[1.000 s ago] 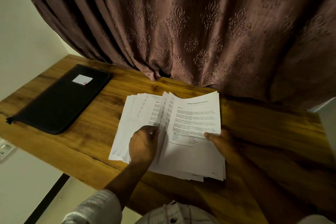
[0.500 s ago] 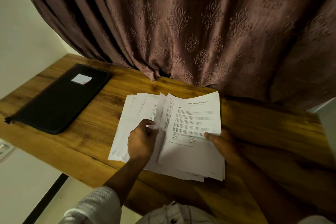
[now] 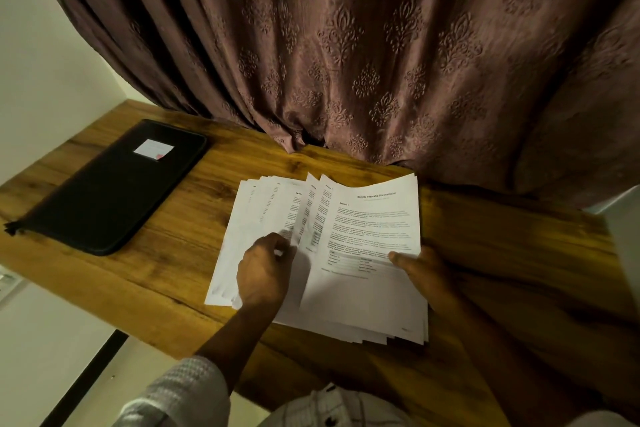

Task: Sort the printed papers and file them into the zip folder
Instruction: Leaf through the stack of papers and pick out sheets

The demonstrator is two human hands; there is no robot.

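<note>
A fanned stack of printed papers [image 3: 363, 291] lies on the wooden table [image 3: 166, 253] in front of me. My left hand [image 3: 265, 270] rests on the left part of the fan, fingers curled and pinching the edge of a raised sheet. My right hand [image 3: 427, 274] holds the right edge of the top sheets, thumb on the page headed with a title line. A black zip folder [image 3: 107, 191] with a white label lies shut at the table's left end, well apart from both hands.
A brown patterned curtain [image 3: 363, 62] hangs along the table's far edge, its hem touching the wood behind the papers. A white wall [image 3: 41, 55] stands at the left. The table's near edge runs just in front of my body.
My left hand has shifted slightly among the fanned sheets, fingers now pinching a page edge. The right hand and the folder have stayed put.
</note>
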